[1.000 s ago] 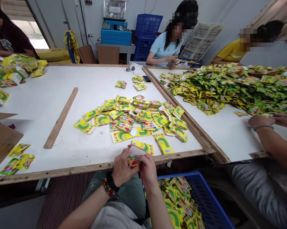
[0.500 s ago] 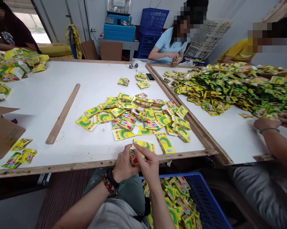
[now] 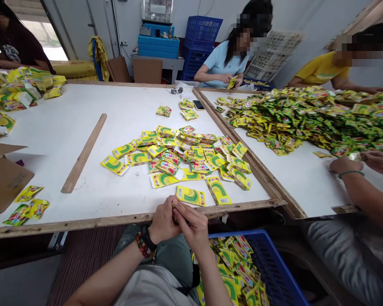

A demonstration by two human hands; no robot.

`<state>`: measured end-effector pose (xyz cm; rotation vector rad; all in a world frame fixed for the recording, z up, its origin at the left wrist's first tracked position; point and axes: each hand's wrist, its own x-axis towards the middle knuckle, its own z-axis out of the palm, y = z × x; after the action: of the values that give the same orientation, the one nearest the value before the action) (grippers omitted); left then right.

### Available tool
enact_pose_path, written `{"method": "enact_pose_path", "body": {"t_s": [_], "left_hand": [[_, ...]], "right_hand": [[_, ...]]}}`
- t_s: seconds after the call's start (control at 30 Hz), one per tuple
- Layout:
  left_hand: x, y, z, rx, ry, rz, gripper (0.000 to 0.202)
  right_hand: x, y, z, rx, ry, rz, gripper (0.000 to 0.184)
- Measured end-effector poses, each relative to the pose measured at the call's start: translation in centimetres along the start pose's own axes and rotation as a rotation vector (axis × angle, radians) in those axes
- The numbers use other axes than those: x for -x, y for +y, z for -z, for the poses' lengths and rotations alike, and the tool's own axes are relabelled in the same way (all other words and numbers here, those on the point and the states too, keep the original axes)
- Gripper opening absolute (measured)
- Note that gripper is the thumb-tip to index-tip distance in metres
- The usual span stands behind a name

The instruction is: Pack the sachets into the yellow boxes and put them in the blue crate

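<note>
L blk wristband point(image 3: 149, 237) | multicol bead brclt point(image 3: 143, 248) | gry top point(image 3: 144, 284) | gry-grn trsrs point(image 3: 170, 256)

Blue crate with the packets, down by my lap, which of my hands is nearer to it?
Right. Your right hand is just up and left of the blue crate in the picture. Your left hand is farther left, beyond the right.

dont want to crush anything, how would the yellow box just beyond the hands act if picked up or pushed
The box is probably light and easily dented: white flaps in the pile behind suggest thin card. Lying on its broad face, it would likely slide rather than tip.
</note>
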<state>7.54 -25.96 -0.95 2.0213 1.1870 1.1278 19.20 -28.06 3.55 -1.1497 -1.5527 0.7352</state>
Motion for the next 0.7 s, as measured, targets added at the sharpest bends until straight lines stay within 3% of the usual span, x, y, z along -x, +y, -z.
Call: {"method": "enact_pose_path", "body": {"t_s": [0.17,0.3,0.43,0.5,0.6,0.7], "left_hand": [[0.3,-0.9,-0.7,-0.118,0.012,-0.084,0.048],[0.7,-1.5,-1.4,-0.151,-0.001,-0.125,0.049],[0.2,-0.5,0.1,-0.067,-0.063,-0.092,0.058],[-1.1,0.4,1.9,0.003,-0.222,-0.152,0.066],[-4.9,1.0,4.7,-0.092,-0.445,-0.274,0.056],[-9.9,-0.5,6.1,-0.400,-0.386,-0.195,0.059]], "right_hand": [[-0.3,-1.3,0.1,0.069,0.004,-0.074,0.032],[-0.6,-1.4,-1.0,0.154,-0.041,-0.038,0.033],[-0.5,-1.0,-1.4,0.200,-0.036,0.002,0.035],[0.3,-0.6,0.4,0.216,-0.015,-0.010,0.034],[3.2,0.3,5.7,0.385,0.047,-0.153,0.031],[6.0,1.6,10.2,0.701,0.071,-0.308,0.032]]}}
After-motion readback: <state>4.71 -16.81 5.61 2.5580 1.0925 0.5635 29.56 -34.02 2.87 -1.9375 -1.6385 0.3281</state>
